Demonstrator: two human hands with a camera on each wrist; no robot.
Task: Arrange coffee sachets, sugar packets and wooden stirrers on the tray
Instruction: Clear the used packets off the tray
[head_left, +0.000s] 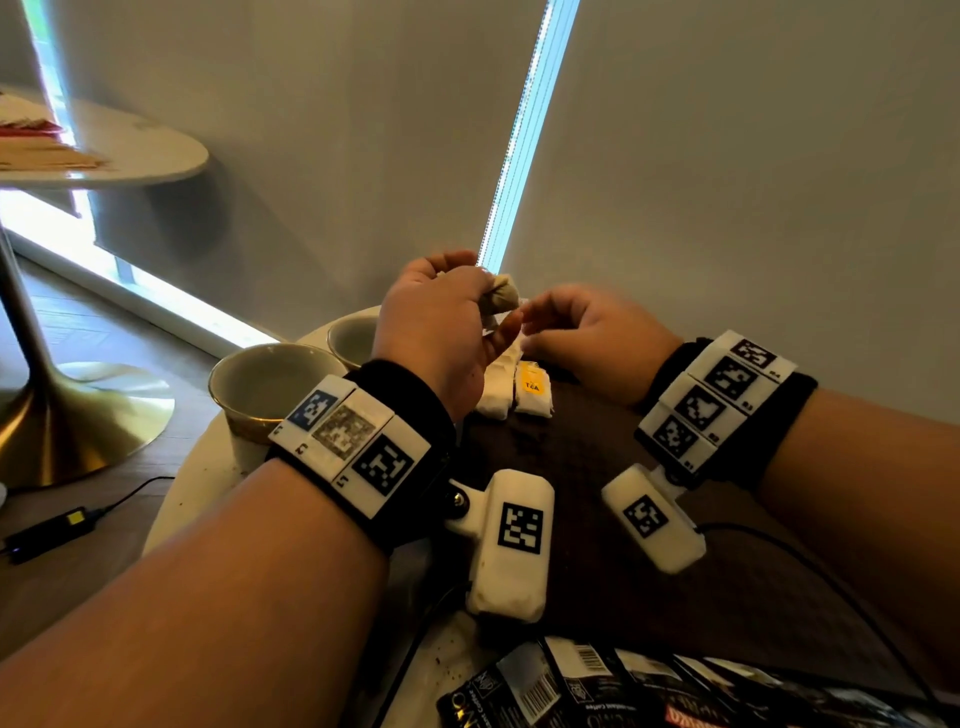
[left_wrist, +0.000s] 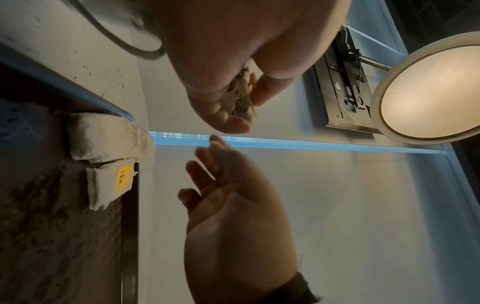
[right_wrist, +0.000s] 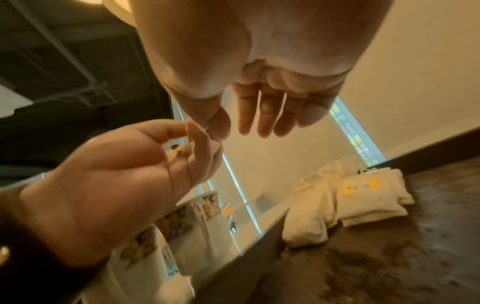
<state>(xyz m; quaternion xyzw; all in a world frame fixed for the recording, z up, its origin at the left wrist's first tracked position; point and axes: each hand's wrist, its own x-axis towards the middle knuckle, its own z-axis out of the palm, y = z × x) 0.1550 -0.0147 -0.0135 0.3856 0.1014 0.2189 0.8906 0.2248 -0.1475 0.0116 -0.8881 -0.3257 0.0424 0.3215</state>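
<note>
Tray (head_left: 597, 467), dark brown, sits on a round white table (head_left: 208, 488); white packets (head_left: 501, 387) lie at its far edge, one with a yellow TEA label (head_left: 532, 387), touching each other in a short row. Left hand (head_left: 441, 317) is raised above the far edge of the tray, fingers curled round a small crumpled bag (head_left: 501, 296), pinched between thumb and fingertips; the left wrist view shows the same bag (left_wrist: 241, 96) tucked in the curled fingers. Right hand (head_left: 582, 332) is just beside it, fingers loosely extended toward the bag, holding nothing, fingertips near the left thumb but contact unclear. Black sachets (head_left: 623, 686) with barcodes lie overlapped at the near edge of the tray, partly cut off by the frame. Two cups (head_left: 270, 384) stand on the table at the tray's left edge, one behind the other. Cable (head_left: 831, 582) runs over the tray's right side. Stirrers can't be made out.
</note>
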